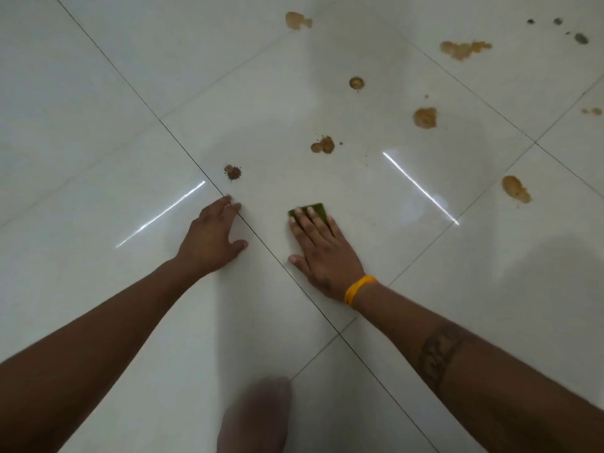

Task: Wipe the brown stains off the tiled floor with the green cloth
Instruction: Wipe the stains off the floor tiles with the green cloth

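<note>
From the head view, both bare arms reach down onto a glossy white tiled floor crossed by dark grout lines. The right hand lies flat, fingers stretched forward and together, pressing a folded green cloth against the tile; only the cloth's far edge shows past the fingertips, the rest is hidden under the fingers. The hand is pressing rather than clenching, palm down, thumb spread to the side on the floor. An orange wristband circles that wrist, and a dark tattoo marks the forearm.

The left hand is open and holds nothing, palm down on the floor, fingertips touching a grout line, thumb spread toward the right hand. The two hands are near each other but apart.

Brown stains lie beyond the hands: a small dark one just ahead of the left fingertips, a pair farther ahead of the cloth, and others scattered toward the upper right, well apart from the cloth. A few small dark specks sit at the far upper right. A blurred foot shows at the bottom edge.
</note>
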